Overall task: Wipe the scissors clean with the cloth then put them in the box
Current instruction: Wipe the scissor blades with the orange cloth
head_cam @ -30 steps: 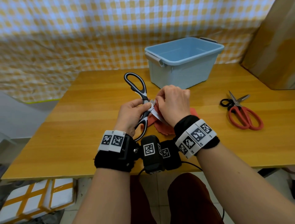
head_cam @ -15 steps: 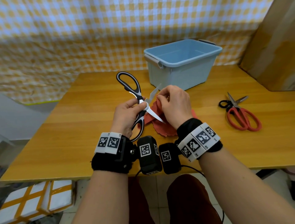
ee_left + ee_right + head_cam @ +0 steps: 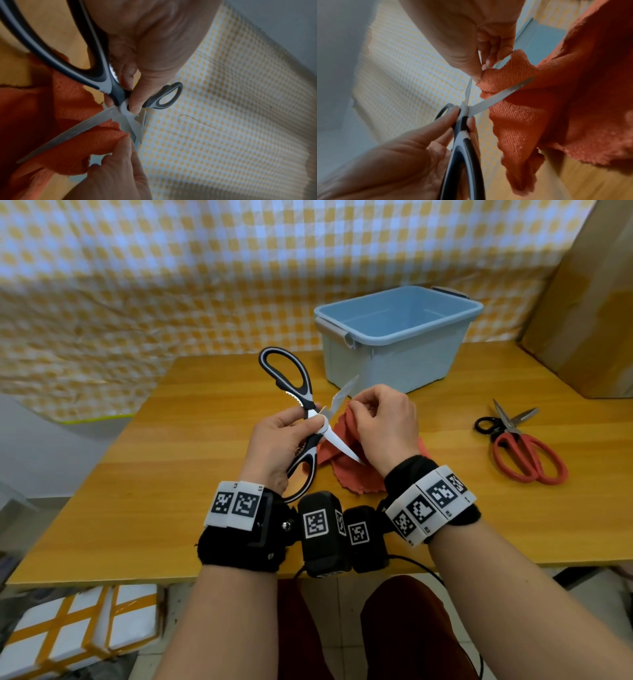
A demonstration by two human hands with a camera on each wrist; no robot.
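Observation:
Black-and-white scissors point(image 3: 310, 402) point(image 3: 106, 86) point(image 3: 464, 142) are held above the wooden table point(image 3: 171, 474), blades spread wide apart. My left hand point(image 3: 274, 440) point(image 3: 135, 102) point(image 3: 453, 119) grips them at the pivot, thumb on the white hinge. My right hand point(image 3: 380, 419) point(image 3: 120, 151) point(image 3: 481, 67) pinches an orange-red cloth point(image 3: 352, 477) point(image 3: 68, 142) point(image 3: 556, 108) against the far blade. The near blade lies across the cloth, which hangs down to the table. A light blue box point(image 3: 394, 337) stands open behind the hands.
Red-handled scissors point(image 3: 524, 446) lie on the table at the right, blades slightly apart. A checkered yellow cloth point(image 3: 205, 268) hangs behind the table. A brown cardboard panel point(image 3: 589, 302) leans at the far right. White-and-orange boxes point(image 3: 68, 628) sit on the floor, lower left.
The scissor blades have spread wide. My right hand has slid the cloth outward along the far blade, and both hands have lifted slightly.

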